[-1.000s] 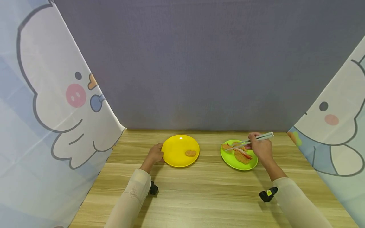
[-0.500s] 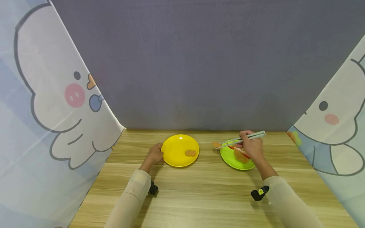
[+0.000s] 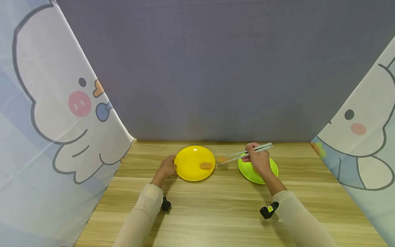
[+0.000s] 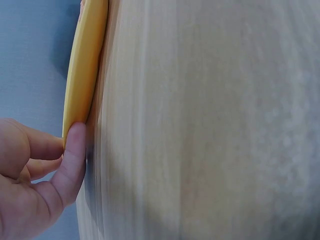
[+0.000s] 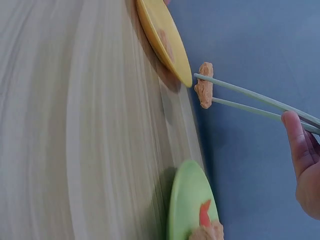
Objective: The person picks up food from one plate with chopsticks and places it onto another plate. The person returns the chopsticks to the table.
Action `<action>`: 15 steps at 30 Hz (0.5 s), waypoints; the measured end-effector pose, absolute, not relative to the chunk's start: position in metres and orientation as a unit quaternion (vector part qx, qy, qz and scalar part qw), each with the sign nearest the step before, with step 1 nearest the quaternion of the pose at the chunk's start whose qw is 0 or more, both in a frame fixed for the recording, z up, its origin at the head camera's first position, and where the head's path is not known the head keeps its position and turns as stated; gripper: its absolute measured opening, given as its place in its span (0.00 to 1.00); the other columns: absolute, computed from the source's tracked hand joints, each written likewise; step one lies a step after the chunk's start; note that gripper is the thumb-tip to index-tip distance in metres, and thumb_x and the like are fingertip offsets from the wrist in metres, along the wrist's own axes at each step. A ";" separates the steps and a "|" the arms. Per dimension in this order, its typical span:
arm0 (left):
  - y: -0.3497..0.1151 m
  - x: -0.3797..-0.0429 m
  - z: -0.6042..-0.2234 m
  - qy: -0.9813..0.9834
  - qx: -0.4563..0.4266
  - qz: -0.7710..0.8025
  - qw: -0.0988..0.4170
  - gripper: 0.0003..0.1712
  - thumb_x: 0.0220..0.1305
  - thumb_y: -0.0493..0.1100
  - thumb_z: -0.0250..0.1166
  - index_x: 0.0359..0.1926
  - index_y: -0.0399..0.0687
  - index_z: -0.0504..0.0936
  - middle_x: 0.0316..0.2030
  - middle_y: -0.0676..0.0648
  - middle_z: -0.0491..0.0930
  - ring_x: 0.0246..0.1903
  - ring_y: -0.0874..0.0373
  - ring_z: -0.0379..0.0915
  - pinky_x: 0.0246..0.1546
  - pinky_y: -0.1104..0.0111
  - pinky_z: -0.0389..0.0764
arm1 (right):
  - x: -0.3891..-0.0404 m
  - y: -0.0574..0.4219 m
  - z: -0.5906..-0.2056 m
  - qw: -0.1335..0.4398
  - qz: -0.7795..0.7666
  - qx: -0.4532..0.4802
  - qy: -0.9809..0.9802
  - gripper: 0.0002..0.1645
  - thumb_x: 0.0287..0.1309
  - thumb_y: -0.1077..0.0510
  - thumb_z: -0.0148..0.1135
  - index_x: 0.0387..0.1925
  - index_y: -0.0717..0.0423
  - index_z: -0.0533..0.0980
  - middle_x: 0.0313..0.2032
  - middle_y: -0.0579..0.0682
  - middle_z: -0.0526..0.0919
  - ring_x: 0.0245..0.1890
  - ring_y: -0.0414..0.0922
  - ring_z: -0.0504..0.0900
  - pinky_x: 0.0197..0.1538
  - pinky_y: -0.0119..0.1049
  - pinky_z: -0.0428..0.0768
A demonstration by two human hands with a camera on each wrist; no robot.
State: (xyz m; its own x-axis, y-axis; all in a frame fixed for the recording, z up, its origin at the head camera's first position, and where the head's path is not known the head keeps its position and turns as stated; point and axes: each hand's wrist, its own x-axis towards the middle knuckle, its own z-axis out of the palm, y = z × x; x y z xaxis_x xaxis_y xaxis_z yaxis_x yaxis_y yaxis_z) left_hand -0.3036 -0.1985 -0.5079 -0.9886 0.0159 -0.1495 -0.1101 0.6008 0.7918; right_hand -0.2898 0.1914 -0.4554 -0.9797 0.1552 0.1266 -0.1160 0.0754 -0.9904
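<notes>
My left hand [image 3: 168, 166] pinches the left rim of a yellow plate [image 3: 189, 164]; in the left wrist view its thumb [image 4: 75, 145] presses one side of the rim and fingers lie on the other. A brown breaded nugget [image 3: 206, 166] lies on that plate. My right hand [image 3: 260, 161] holds pale chopsticks [image 3: 263, 147]. Between their tips a second nugget [image 5: 204, 85] hangs in the air, just right of the yellow plate. Beneath my right hand sits a green plate [image 3: 251, 175]; its food is mostly hidden in the head view.
In the right wrist view, a red tail piece [image 5: 205, 212] and a breaded piece [image 5: 207, 231] show on the green plate. Both plates stand on a wooden table [image 3: 210, 209]. A grey panel [image 3: 197, 75] rises behind, with cartoon-printed cloths at both sides.
My right hand has moved left with the chopsticks, carrying the nugget from over the green plate towards the yellow plate. The left hand and yellow plate have stayed put.
</notes>
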 end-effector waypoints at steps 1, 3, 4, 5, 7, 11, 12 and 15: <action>-0.199 -0.304 -0.508 0.891 -0.028 0.448 0.071 0.35 0.65 0.26 0.56 0.73 0.40 0.68 0.55 0.30 0.81 0.29 0.53 0.84 0.29 0.65 0.89 | -0.290 0.188 -0.456 0.098 0.680 -0.013 -0.726 0.14 0.71 0.57 0.54 0.37 0.66 0.77 0.27 0.56 0.85 0.20 0.41 0.88 0.28 0.39 0.89; -0.199 -0.304 -0.508 0.891 -0.029 0.448 0.072 0.34 0.66 0.26 0.56 0.73 0.40 0.68 0.55 0.30 0.81 0.29 0.53 0.84 0.29 0.65 0.89 | -0.290 0.182 -0.458 0.094 0.676 -0.006 -0.731 0.15 0.72 0.57 0.54 0.38 0.67 0.76 0.29 0.59 0.84 0.21 0.42 0.88 0.28 0.40 0.89; -0.199 -0.304 -0.508 0.891 -0.029 0.448 0.073 0.34 0.66 0.26 0.56 0.74 0.40 0.68 0.55 0.30 0.81 0.29 0.53 0.84 0.29 0.65 0.89 | -0.290 0.179 -0.459 0.091 0.674 -0.003 -0.733 0.15 0.72 0.57 0.55 0.38 0.68 0.76 0.28 0.59 0.84 0.21 0.42 0.88 0.29 0.41 0.89; -0.199 -0.304 -0.508 0.890 -0.030 0.448 0.073 0.34 0.66 0.26 0.56 0.74 0.40 0.68 0.55 0.30 0.81 0.28 0.53 0.84 0.29 0.65 0.89 | -0.291 0.176 -0.459 0.090 0.674 0.001 -0.733 0.15 0.72 0.57 0.55 0.38 0.69 0.76 0.28 0.60 0.84 0.20 0.42 0.88 0.29 0.42 0.89; -0.199 -0.305 -0.507 0.891 -0.031 0.447 0.075 0.34 0.66 0.27 0.57 0.74 0.40 0.68 0.55 0.30 0.81 0.28 0.54 0.84 0.28 0.65 0.89 | -0.290 0.170 -0.460 0.086 0.674 0.006 -0.733 0.16 0.72 0.58 0.55 0.38 0.70 0.76 0.28 0.59 0.84 0.20 0.43 0.88 0.29 0.42 0.89; -0.199 -0.305 -0.508 0.892 -0.030 0.445 0.075 0.34 0.66 0.27 0.57 0.74 0.40 0.68 0.55 0.31 0.81 0.27 0.54 0.83 0.28 0.65 0.89 | -0.287 0.157 -0.461 0.081 0.675 0.016 -0.733 0.16 0.72 0.59 0.55 0.38 0.71 0.77 0.28 0.59 0.85 0.20 0.44 0.88 0.29 0.40 0.89; -0.200 -0.305 -0.508 0.892 -0.029 0.445 0.075 0.35 0.66 0.26 0.57 0.74 0.40 0.68 0.55 0.31 0.81 0.27 0.54 0.83 0.28 0.65 0.89 | -0.287 0.155 -0.462 0.078 0.674 0.018 -0.734 0.15 0.72 0.59 0.55 0.38 0.71 0.77 0.29 0.61 0.85 0.20 0.43 0.88 0.29 0.40 0.89; -0.200 -0.305 -0.508 0.891 -0.029 0.446 0.074 0.35 0.65 0.26 0.56 0.73 0.40 0.68 0.55 0.30 0.80 0.26 0.54 0.83 0.27 0.65 0.88 | -0.285 0.147 -0.463 0.069 0.670 0.021 -0.739 0.16 0.72 0.58 0.54 0.39 0.69 0.78 0.33 0.67 0.84 0.21 0.43 0.88 0.29 0.39 0.89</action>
